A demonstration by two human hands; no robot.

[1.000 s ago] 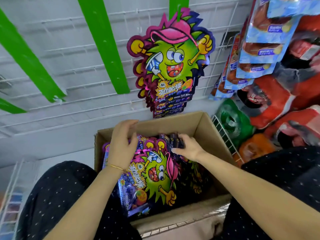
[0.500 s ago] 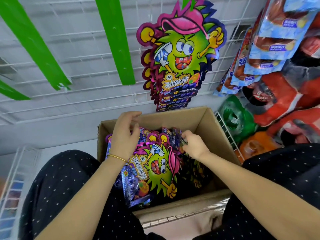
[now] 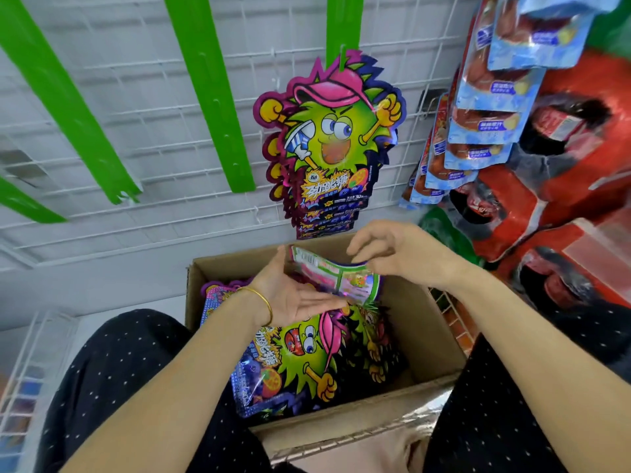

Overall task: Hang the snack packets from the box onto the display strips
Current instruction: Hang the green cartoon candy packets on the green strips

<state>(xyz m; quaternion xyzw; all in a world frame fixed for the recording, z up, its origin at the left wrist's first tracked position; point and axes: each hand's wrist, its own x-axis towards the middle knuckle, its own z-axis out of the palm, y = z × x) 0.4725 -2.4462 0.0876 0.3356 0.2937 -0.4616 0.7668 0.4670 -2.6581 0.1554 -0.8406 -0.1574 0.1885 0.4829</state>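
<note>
While the right hand pinches one snack packet by its edge just above the box, the left hand lies flat-fingered against it. That light pinch could slip (foil looks slick), dropping it among the packets inside, or it might miss when hooked onto the green strip above the box.

green strips, brown box, white-dotted black trousers
</note>
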